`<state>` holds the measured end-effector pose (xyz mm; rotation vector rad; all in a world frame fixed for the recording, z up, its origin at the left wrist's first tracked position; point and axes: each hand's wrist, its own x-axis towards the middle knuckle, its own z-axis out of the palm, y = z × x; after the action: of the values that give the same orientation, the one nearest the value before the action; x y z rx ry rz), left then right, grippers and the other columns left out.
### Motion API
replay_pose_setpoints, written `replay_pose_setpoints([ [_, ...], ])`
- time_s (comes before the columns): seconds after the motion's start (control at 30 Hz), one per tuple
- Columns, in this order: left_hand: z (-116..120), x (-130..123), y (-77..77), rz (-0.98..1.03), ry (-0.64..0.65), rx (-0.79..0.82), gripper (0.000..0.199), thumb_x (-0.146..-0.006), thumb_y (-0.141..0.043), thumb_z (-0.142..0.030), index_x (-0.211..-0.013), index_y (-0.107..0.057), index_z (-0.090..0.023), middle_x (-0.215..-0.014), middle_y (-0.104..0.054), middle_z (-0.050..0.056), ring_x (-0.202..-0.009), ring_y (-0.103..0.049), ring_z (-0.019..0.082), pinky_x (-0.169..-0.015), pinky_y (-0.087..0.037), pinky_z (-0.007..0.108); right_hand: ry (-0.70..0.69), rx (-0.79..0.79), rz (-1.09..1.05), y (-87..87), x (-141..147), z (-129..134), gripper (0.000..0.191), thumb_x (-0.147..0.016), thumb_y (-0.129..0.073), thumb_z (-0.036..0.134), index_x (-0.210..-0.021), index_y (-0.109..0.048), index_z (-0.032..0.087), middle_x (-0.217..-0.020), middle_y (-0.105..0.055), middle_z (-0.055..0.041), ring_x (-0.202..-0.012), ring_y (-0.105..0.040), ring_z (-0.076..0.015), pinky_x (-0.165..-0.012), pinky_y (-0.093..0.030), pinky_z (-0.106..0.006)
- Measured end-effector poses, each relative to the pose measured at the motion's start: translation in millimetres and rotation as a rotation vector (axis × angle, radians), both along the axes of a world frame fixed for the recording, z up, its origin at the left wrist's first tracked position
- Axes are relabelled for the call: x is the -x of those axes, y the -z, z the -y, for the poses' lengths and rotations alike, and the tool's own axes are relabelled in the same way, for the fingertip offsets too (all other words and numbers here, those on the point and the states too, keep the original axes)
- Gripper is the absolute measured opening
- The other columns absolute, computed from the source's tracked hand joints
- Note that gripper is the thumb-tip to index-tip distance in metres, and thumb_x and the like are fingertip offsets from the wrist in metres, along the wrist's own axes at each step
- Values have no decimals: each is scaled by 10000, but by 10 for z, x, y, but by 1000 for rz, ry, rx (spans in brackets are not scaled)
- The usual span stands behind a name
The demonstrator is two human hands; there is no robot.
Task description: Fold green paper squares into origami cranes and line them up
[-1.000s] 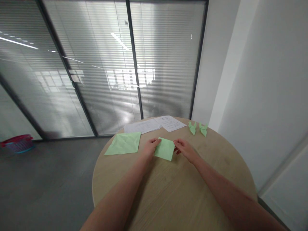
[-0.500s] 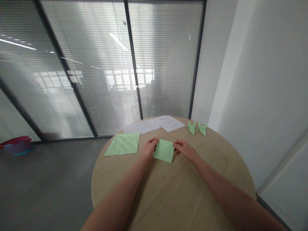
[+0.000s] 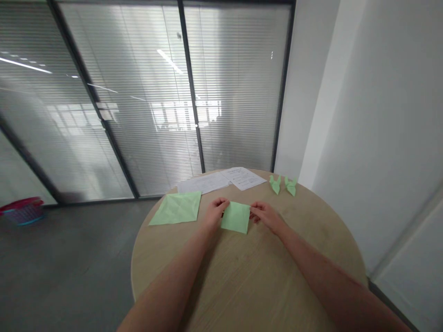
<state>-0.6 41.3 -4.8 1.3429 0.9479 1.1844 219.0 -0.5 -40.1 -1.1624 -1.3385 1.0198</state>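
A small light green paper square [image 3: 236,217] is held up just over the round wooden table [image 3: 242,286]. My left hand [image 3: 215,212] pinches its upper left corner, and my right hand [image 3: 266,216] pinches its upper right corner. To the left of my left hand lies a larger creased green sheet [image 3: 178,207], flat on the table. Two folded green paper figures stand at the back right, one [image 3: 275,185] beside the other [image 3: 290,186].
White printed sheets [image 3: 244,178] overlap at the table's far edge. Behind the table is a glass partition with blinds [image 3: 238,92]. A white wall [image 3: 387,138] rises on the right. A pink and blue basket [image 3: 24,213] sits on the floor at far left.
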Motion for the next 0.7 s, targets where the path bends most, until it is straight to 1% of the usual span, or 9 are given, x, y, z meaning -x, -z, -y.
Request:
replay_pose_setpoints([
  [0.07,25,-6,-9,0,17,12,351,-647,-767,-473,-766,-623,-176,-660,-527,-34,-587,-478,119,-551,-324,235,-7,-3,2,0,3,4,252,-792,-680,440,-821,-641,192,-739,-718,-50,-687,-686,-184,-548,-495,-256],
  [0.2,52,-19,-13,-4,25,23,336,-662,-749,-475,-746,-622,-175,-596,-483,-47,-542,-422,114,-527,-290,242,-16,8,30,-4,17,22,229,-798,-664,422,-795,-632,195,-713,-713,-43,-583,-627,-154,-498,-454,-247],
  [0.33,29,-11,4,-44,-25,-22,313,-678,-722,-467,-753,-633,-177,-627,-517,-36,-583,-451,127,-560,-326,248,-55,23,31,-12,33,43,210,-796,-660,404,-785,-630,196,-703,-713,-38,-545,-593,-137,-486,-426,-240],
  [0.43,-5,-2,30,-94,-40,-33,326,-708,-689,-497,-737,-622,-179,-630,-517,-31,-594,-457,134,-575,-340,256,-81,29,27,-16,39,46,210,-789,-657,403,-787,-632,194,-707,-711,-37,-542,-585,-134,-485,-420,-240],
  [0.53,-28,-1,52,-113,-48,-31,385,-719,-682,-558,-727,-609,-180,-632,-518,-25,-598,-471,139,-580,-346,258,-50,24,32,-11,33,28,205,-783,-651,398,-773,-624,195,-709,-707,-40,-562,-598,-141,-486,-425,-241],
  [0.6,-32,0,57,-108,-49,-10,438,-731,-671,-609,-767,-631,-175,-670,-558,-10,-623,-508,149,-595,-364,261,-6,23,32,-2,21,7,200,-787,-641,397,-766,-617,199,-706,-704,-42,-579,-608,-147,-486,-429,-239],
  [0.7,-33,11,52,-155,-1,1,508,-733,-666,-655,-846,-683,-159,-725,-609,11,-653,-539,158,-616,-379,272,71,21,9,9,-1,-23,191,-787,-632,395,-770,-607,207,-699,-698,-41,-599,-623,-157,-488,-434,-241],
])
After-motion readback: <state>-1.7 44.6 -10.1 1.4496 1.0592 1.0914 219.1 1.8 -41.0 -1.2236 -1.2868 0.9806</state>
